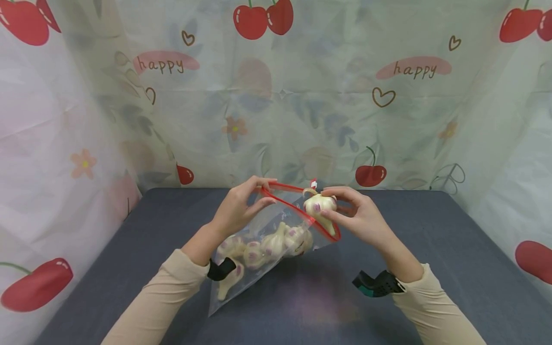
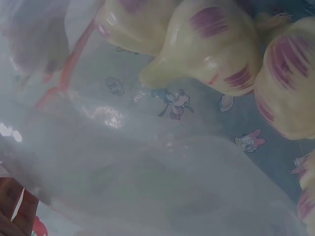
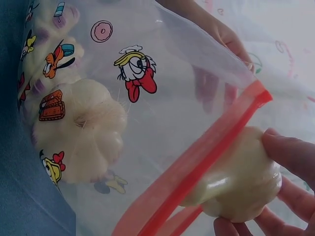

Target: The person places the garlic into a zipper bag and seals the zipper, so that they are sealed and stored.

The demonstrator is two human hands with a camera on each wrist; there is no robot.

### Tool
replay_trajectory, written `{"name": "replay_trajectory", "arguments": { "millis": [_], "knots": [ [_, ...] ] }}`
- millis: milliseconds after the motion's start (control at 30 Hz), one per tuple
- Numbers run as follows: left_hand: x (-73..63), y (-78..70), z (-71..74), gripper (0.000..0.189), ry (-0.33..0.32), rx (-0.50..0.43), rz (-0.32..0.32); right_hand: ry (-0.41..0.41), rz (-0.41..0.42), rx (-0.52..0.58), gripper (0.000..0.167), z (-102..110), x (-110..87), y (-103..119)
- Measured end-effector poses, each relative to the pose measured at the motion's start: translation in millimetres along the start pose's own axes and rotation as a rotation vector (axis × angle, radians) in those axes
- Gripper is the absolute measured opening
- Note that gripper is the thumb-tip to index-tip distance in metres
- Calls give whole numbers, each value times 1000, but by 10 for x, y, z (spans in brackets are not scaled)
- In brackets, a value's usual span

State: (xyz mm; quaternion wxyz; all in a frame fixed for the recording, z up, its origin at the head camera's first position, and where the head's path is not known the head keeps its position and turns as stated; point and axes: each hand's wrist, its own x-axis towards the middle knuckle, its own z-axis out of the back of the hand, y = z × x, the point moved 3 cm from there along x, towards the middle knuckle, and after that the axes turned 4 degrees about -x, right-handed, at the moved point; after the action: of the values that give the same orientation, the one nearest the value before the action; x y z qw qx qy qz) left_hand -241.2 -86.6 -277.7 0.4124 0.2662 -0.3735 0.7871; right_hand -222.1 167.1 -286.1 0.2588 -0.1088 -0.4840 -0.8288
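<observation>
A clear zip bag point(image 1: 263, 220) with a red-edged mouth and printed cartoon figures lies tilted on the table, several garlic bulbs point(image 1: 254, 254) inside it. My left hand point(image 1: 243, 203) pinches the bag's rim at the upper left corner of the opening. In my right hand point(image 1: 358, 213) is a white garlic bulb point(image 1: 320, 205) with purple streaks, gripped between thumb and fingers at the right end of the mouth. The right wrist view shows this held bulb point(image 3: 246, 177) partly behind the red zip strip point(image 3: 197, 162). Through the plastic, the left wrist view shows bulbs point(image 2: 211, 44) close up.
The dark grey table point(image 1: 345, 306) extends around the bag. Behind it hangs a pale curtain point(image 1: 280, 120) printed with cherries and hearts, which also closes off both sides. A black strap point(image 1: 379, 283) is on my right wrist, another point(image 1: 221, 269) on my left.
</observation>
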Motion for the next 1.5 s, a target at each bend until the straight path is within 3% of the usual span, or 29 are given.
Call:
{"name": "replay_trajectory", "arguments": {
  "millis": [367,1067,1333,1500],
  "knots": [
    [4,-7,-20,27,6,-9,0,76,-30,43,36,-145,29,-4],
    [0,-15,-48,27,11,14,-24,102,-32,-57,31,-333,120,12],
    [-6,0,-58,27,21,3,-17,200,-24,32,33,-388,138,54],
    [-4,-7,-53,27,22,0,-16,225,-44,20,30,-396,136,55]
  ]
}}
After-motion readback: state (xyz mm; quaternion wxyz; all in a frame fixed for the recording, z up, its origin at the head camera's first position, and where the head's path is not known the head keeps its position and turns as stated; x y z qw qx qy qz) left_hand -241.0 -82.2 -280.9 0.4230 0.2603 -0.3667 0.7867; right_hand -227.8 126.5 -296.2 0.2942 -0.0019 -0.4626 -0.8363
